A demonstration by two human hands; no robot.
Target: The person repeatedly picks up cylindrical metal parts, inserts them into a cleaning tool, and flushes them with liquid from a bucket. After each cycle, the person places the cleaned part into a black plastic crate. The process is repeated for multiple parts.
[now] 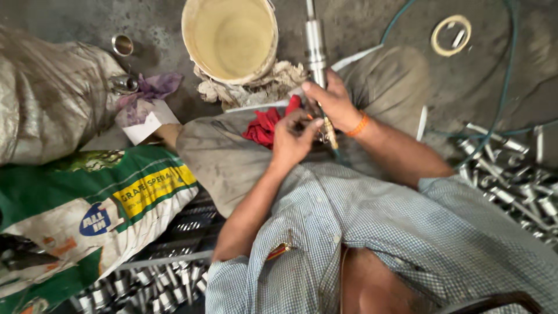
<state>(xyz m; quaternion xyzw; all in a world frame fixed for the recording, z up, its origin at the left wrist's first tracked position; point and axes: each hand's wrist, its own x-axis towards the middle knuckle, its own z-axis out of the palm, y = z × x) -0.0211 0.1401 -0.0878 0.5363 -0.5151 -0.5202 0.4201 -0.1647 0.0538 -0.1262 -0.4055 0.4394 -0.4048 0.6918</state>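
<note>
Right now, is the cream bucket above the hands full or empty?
Empty as far as shown: the bucket stands upright, mouth open, bare cream inner wall and bottom in view, nothing inside.

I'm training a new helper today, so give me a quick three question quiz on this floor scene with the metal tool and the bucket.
1. True or false: the right hand grips the long metal tool.
2. Which lies just beside the left hand? A) red cloth B) a blue glove C) a yellow sponge
3. Fill in: the pale bucket stands on a wad of ____ rags.

Key: 1 true; 2 A; 3 whitish. The pile of small metal parts lies apart, on the right-hand side of the head view.
</note>
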